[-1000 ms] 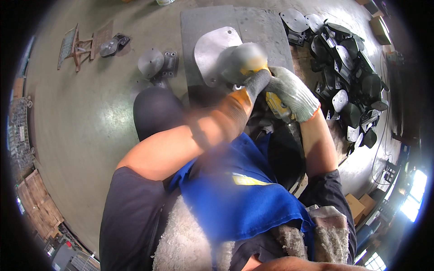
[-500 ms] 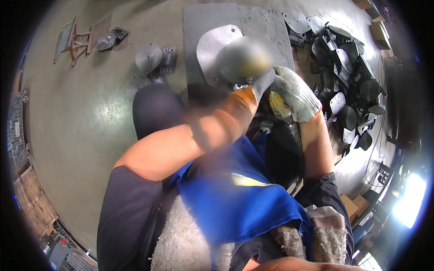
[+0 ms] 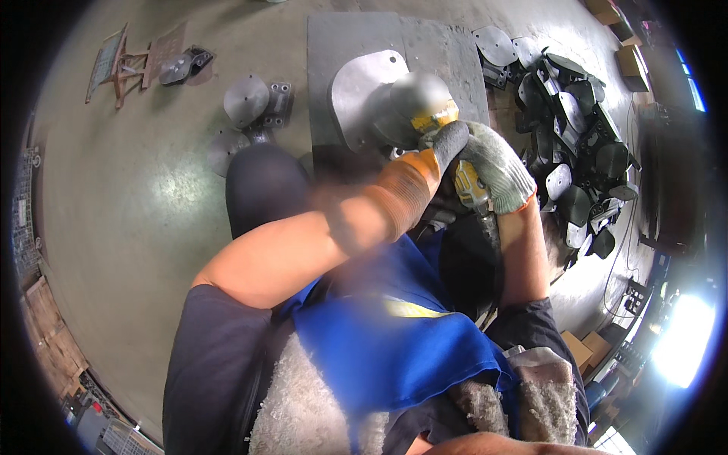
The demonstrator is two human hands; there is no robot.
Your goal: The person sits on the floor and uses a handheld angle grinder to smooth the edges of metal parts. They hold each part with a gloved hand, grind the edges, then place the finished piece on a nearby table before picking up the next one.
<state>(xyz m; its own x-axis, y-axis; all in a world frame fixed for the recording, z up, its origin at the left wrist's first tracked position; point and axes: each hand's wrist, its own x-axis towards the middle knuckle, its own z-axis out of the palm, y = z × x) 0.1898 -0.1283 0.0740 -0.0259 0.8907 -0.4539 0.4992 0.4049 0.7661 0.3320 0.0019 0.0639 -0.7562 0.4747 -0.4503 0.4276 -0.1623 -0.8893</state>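
Both my gloved hands are closed on a yellow angle grinder [image 3: 472, 182]. My left hand [image 3: 449, 144], in a dark grey glove with an orange cuff band, grips it near the head. Behind it, my right hand [image 3: 493, 159], in a light grey knit glove, wraps the body. The grinder's head lies over a rounded metal plate [image 3: 353, 83] with a small hole at its far edge. A blur hides the disc and where it meets the plate. Under the plate is a dark grey work surface [image 3: 349, 34].
A heap of metal plates with brackets [image 3: 576, 136] covers the floor at right. More plates [image 3: 246, 100] lie on the floor at left, near a small folding stool [image 3: 121, 64]. A cable [image 3: 622, 258] runs along the floor at far right.
The grinder's head has shifted slightly, and more of its yellow housing shows. The blurred patch over the plate is smaller. Both hands keep their hold.
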